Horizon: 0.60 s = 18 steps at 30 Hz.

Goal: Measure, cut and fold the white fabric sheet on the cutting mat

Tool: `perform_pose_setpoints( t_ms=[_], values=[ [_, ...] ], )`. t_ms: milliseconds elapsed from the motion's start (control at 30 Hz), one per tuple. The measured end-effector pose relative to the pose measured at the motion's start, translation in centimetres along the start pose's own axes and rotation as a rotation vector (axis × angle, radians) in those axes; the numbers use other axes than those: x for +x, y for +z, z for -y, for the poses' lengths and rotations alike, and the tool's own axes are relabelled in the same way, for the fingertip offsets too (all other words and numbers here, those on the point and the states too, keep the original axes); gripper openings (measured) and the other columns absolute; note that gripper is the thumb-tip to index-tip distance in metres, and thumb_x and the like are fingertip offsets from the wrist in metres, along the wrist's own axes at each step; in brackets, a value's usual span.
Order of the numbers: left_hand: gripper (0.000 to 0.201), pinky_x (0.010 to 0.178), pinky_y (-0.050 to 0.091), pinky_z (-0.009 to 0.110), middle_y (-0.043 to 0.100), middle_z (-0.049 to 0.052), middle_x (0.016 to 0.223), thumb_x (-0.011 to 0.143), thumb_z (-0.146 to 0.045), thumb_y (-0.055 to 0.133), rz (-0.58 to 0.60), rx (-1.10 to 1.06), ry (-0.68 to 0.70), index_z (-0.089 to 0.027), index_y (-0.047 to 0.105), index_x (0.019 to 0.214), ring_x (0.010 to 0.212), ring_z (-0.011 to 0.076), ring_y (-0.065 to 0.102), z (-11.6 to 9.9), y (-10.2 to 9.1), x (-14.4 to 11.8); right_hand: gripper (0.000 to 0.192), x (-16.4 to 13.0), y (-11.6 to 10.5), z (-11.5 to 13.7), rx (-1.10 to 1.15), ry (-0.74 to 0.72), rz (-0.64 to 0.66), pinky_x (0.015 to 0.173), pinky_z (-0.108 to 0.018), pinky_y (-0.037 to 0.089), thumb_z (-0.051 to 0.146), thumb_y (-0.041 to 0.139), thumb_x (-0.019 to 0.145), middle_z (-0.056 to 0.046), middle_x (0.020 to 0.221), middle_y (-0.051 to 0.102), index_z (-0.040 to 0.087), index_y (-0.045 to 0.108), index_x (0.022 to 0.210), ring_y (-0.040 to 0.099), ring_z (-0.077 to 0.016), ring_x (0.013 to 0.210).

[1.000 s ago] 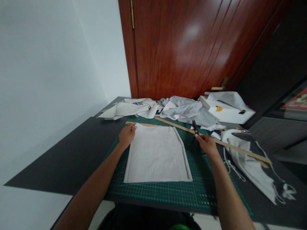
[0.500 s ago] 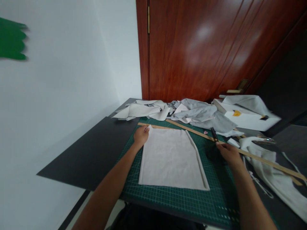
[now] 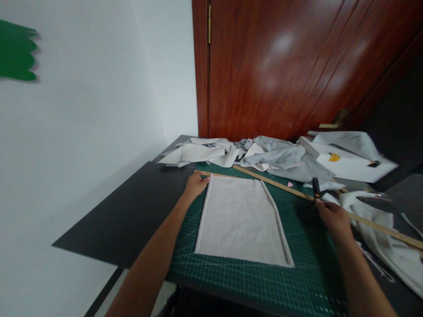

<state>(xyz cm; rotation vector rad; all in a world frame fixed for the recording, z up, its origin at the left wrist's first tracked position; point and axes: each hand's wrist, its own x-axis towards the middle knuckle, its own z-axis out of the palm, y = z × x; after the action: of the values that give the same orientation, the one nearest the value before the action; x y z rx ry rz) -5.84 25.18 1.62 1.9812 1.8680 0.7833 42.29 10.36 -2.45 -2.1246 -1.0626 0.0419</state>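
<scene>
Left hand (image 3: 195,184) rests loosely curled on the far-left corner of the flat pale grey fabric rectangle (image 3: 243,220), which lies on the green gridded cutting mat (image 3: 257,277). Right hand (image 3: 334,216) is closed around black-handled scissors (image 3: 315,188), beside the long wooden ruler (image 3: 280,185).

Scissors (image 3: 316,188) blurred; ruler (image 3: 330,206) cut off at rt edge.

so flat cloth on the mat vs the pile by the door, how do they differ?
The flat cloth lies smooth as one rectangle with folded side edges; the pile is crumpled, several pieces overlapping. The flat cloth sits wholly on the green cutting mat; the pile lies along its far edge. The left hand touches the flat cloth's corner; no hand touches the pile. Both are pale grey fabric.
</scene>
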Motion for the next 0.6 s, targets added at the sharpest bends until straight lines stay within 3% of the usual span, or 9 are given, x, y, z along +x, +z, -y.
perform_pose_setpoints(
  t_ms=[167, 267, 333, 400, 467, 500, 600],
  values=[
    [0.060, 0.077, 0.050, 0.032, 0.077, 0.010, 0.107, 0.078, -0.073, 0.070, 0.086, 0.120, -0.069, -0.021, 0.068, 0.107, 0.102, 0.0304, 0.071, -0.9, -0.1, -1.7, 0.042, -0.7, -0.5, 0.8, -0.199, 0.051, 0.097, 0.064, -0.043, 0.048, 0.053, 0.049, 0.084, -0.016, 0.069, 0.069, 0.020, 0.073, 0.075, 0.068, -0.0350, 0.071],
    [0.056, 0.079, 0.049, 0.033, 0.076, 0.012, 0.112, 0.076, -0.069, 0.074, 0.077, 0.244, -0.006, -0.022, 0.068, 0.105, 0.107, 0.0323, 0.070, -1.4, 0.1, -2.4, 0.050, -1.8, -0.6, 2.4, -0.348, 0.010, 0.013, 0.069, -0.051, 0.050, 0.057, 0.047, 0.088, -0.022, 0.086, 0.073, 0.017, 0.078, 0.092, 0.069, -0.0418, 0.083],
    [0.044, 0.080, 0.049, 0.032, 0.076, 0.011, 0.110, 0.082, -0.061, 0.073, 0.069, 0.273, 0.016, -0.022, 0.069, 0.101, 0.107, 0.0307, 0.069, -1.5, 0.3, -2.4, 0.055, -2.7, -0.2, 4.0, -0.357, -0.126, -0.144, 0.077, -0.058, 0.051, 0.056, 0.046, 0.092, -0.027, 0.098, 0.072, 0.012, 0.076, 0.107, 0.068, -0.0442, 0.092],
    [0.032, 0.078, 0.048, 0.031, 0.076, 0.009, 0.105, 0.089, -0.054, 0.066, 0.078, 0.262, 0.005, -0.022, 0.071, 0.095, 0.103, 0.0279, 0.070, -1.4, 0.4, -2.3, 0.051, -3.6, 0.9, 5.8, -0.194, -0.352, -0.193, 0.086, -0.057, 0.051, 0.052, 0.047, 0.095, -0.025, 0.102, 0.071, 0.011, 0.073, 0.113, 0.067, -0.0393, 0.098],
    [0.029, 0.074, 0.046, 0.030, 0.077, 0.008, 0.101, 0.095, -0.048, 0.060, 0.082, 0.239, -0.013, -0.022, 0.072, 0.089, 0.099, 0.0256, 0.071, -1.3, 0.4, -2.0, 0.045, -4.6, 2.6, 7.6, 0.090, -0.607, -0.052, 0.094, -0.051, 0.052, 0.052, 0.053, 0.094, -0.019, 0.109, 0.071, 0.015, 0.070, 0.115, 0.067, -0.0322, 0.102],
    [0.031, 0.072, 0.045, 0.029, 0.077, 0.007, 0.099, 0.097, -0.047, 0.057, 0.079, 0.230, -0.021, -0.022, 0.072, 0.087, 0.097, 0.0248, 0.071, -1.2, 0.4, -1.9, 0.042, -5.0, 3.5, 8.3, 0.204, -0.667, 0.038, 0.094, -0.049, 0.053, 0.052, 0.053, 0.095, -0.016, 0.111, 0.071, 0.018, 0.070, 0.114, 0.066, -0.0299, 0.104],
    [0.034, 0.068, 0.042, 0.028, 0.077, 0.006, 0.097, 0.100, -0.045, 0.053, 0.067, 0.199, -0.044, -0.022, 0.072, 0.085, 0.094, 0.0227, 0.071, -1.2, 0.5, -1.6, 0.047, -5.9, 6.0, 9.6, 0.268, -0.663, 0.214, 0.094, -0.043, 0.053, 0.061, 0.052, 0.094, -0.014, 0.108, 0.073, 0.020, 0.075, 0.101, 0.067, -0.0281, 0.105]
  ],
)
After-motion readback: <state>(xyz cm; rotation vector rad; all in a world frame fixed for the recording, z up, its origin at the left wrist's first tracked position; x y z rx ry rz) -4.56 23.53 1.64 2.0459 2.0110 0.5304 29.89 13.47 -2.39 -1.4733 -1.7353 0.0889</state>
